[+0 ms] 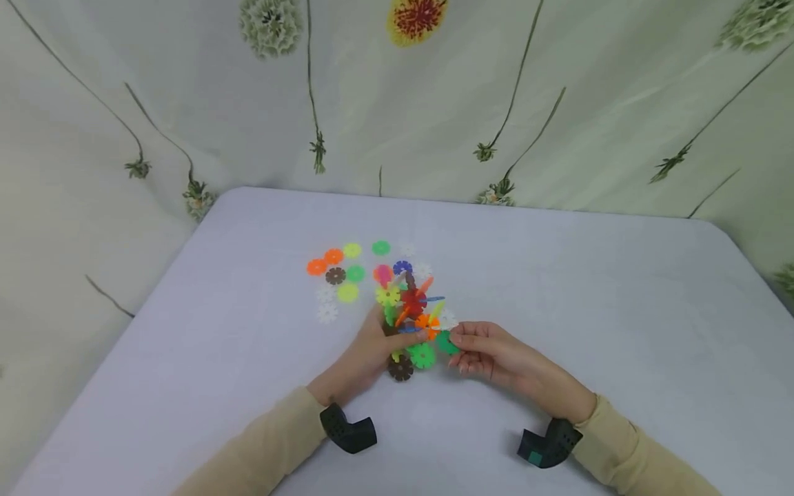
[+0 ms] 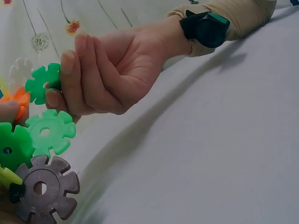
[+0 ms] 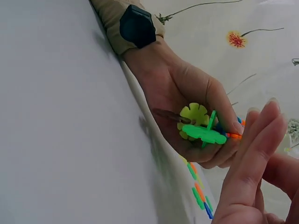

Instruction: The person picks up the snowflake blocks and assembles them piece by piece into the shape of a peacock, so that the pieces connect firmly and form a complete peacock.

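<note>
My left hand (image 1: 371,346) grips a cluster of interlocked plastic snowflake discs, its thumb lying across the front. The cluster joins a red disc (image 1: 412,302), a yellow disc (image 1: 387,295), an orange disc (image 1: 426,324), a light green disc (image 1: 422,355) and a brown disc (image 1: 400,368), among others. At the cluster's right side, my right hand (image 1: 496,350) pinches a darker green disc (image 2: 44,84) between thumb and fingers, close to the orange disc. In the right wrist view my right fingers hide that green disc, while the left hand (image 3: 187,88) shows curled round the cluster.
Loose discs lie on the white table (image 1: 589,289) beyond the left hand: orange (image 1: 316,267), brown (image 1: 336,275), yellow (image 1: 348,293), green (image 1: 381,247), blue (image 1: 402,267) and white (image 1: 327,313). A flower-printed cloth (image 1: 397,103) hangs behind the table's far edge.
</note>
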